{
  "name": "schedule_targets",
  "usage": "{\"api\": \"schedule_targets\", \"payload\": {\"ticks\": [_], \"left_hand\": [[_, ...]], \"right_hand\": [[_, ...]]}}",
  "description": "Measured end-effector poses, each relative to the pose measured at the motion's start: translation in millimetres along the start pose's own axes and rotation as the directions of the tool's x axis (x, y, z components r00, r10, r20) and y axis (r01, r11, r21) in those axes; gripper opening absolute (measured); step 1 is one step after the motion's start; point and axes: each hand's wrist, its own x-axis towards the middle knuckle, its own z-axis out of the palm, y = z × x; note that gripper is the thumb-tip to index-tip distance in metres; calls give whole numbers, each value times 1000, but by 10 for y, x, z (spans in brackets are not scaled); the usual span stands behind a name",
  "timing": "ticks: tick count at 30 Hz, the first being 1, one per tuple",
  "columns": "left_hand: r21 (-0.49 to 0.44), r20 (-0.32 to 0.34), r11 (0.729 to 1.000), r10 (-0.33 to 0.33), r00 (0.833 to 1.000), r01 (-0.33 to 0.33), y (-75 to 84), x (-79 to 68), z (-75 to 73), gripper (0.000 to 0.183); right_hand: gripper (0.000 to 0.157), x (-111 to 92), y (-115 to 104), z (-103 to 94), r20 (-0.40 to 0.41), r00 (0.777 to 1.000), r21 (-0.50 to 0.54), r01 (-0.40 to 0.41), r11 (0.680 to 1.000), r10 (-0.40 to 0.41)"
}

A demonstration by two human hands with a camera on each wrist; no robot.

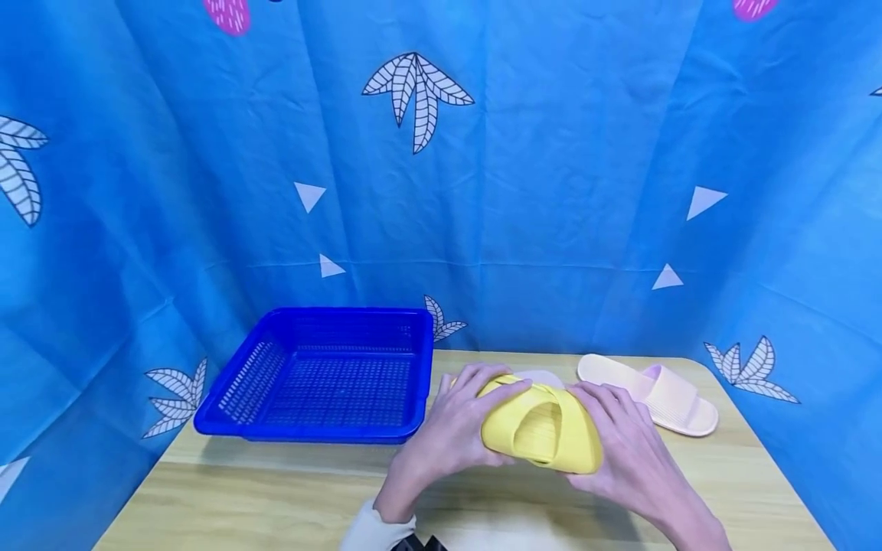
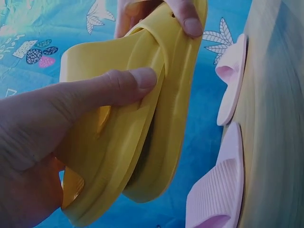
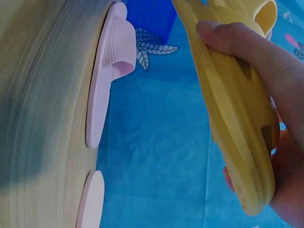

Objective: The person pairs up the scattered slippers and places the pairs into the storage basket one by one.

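My left hand (image 1: 451, 425) and right hand (image 1: 623, 440) hold a pair of yellow slippers (image 1: 575, 440) above the table, one at each side. In the left wrist view the two yellow slippers (image 2: 166, 142) lie against each other, with a narrow gap toward one end. My left thumb presses along the side of the nearer one. The right wrist view has my right thumb across the sole edge of a yellow slipper (image 3: 223, 99), fingers partly hidden behind it. A pale pink slipper (image 1: 678, 398) rests on the table beyond my right hand; a second pink slipper (image 1: 540, 377) is mostly hidden behind the yellow pair.
A blue plastic basket (image 1: 207, 421) with perforated sides stands on the left of the wooden table (image 1: 276, 490), and nothing shows inside it. A blue patterned curtain (image 1: 551, 191) hangs behind and along both sides of the table.
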Motion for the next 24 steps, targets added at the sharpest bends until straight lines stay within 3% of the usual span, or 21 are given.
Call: {"api": "schedule_targets", "payload": {"ticks": [7, 18, 24], "left_hand": [[18, 12, 1000, -8, 1000, 8, -17, -42, -21, 107], [73, -64, 997, 37, 997, -32, -139, -264, -100, 97], [63, -42, 998, -20, 999, 23, -247, -391, -206, 91]], "right_hand": [[111, -27, 10, 17, 13, 1000, 4, -8, 1000, 8], [116, -69, -44, 72, 42, 998, 35, -47, 998, 46], [118, -79, -22, 53, 42, 998, 26, -50, 998, 49]]}}
